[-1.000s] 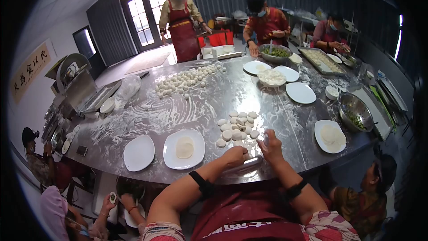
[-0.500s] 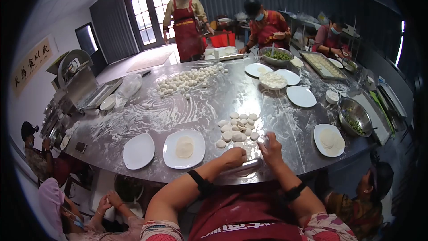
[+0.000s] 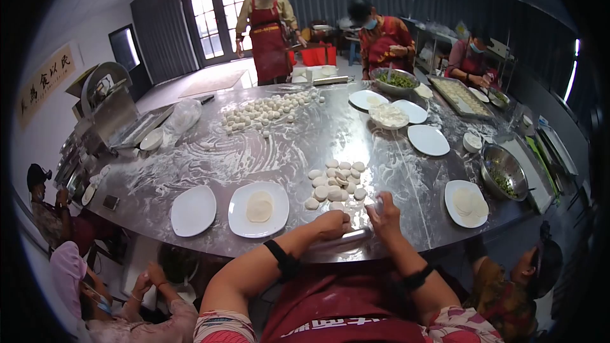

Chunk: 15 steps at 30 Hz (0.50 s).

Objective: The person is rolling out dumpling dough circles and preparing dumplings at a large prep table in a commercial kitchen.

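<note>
My left hand (image 3: 333, 223) is closed low over the metal table near its front edge, and what its fingers hold is hidden. To its right, my right hand (image 3: 386, 216) is bent with its fingers curled around a small pale thing whose kind I cannot tell. Just below and between the hands lies a shiny, pale bar-shaped thing (image 3: 349, 237). Directly beyond my fingers sits a cluster of small flattened dough rounds (image 3: 335, 184), some overlapping. A rolled dough wrapper (image 3: 260, 207) rests on a square white plate (image 3: 237, 223) to the left.
Left of that stands another white plate (image 3: 194, 211). On the right, a plate (image 3: 467, 184) holds stacked wrappers (image 3: 470, 204), beside a metal bowl of greens (image 3: 505, 174). Many dough pieces (image 3: 270, 113) lie farther back on the floured table. Several co-workers surround the table.
My right hand has come slightly down, its fingers more curled. My left hand stays almost in place. The whole view has shifted a little. A co-worker's hand at the back has drawn in.
</note>
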### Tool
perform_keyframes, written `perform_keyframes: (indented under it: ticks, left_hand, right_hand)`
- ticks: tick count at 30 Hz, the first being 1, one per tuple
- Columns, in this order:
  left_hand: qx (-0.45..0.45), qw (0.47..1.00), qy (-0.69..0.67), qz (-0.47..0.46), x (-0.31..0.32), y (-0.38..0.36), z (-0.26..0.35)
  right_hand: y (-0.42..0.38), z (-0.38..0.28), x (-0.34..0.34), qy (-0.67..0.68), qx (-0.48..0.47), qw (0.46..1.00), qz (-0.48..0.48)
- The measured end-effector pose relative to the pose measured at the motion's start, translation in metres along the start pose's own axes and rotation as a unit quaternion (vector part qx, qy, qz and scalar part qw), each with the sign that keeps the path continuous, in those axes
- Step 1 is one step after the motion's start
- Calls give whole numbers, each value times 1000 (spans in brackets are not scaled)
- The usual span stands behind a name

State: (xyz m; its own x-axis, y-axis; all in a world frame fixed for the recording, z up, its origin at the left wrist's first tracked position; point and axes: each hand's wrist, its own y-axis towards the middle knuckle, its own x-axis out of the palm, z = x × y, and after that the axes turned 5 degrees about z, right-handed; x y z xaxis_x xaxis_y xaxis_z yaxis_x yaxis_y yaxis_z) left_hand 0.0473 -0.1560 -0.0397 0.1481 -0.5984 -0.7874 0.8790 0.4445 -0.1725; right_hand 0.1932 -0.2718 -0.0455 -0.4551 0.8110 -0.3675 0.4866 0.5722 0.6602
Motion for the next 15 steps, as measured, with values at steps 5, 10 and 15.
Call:
perform_keyframes:
  ticks: [5,10,15]
  left_hand:
    - [23,998,28,43,8,-7,-17]
    - [-22,998,3,58,-6,-14,-10]
    - [-35,996,41,72,-7,-5,-20]
  right_hand:
    - [-43,-25,-42,40,144,987,-57]
    - [10,5,6,14,-1,999,-29]
    - [13,-1,9,60,56,996,-25]
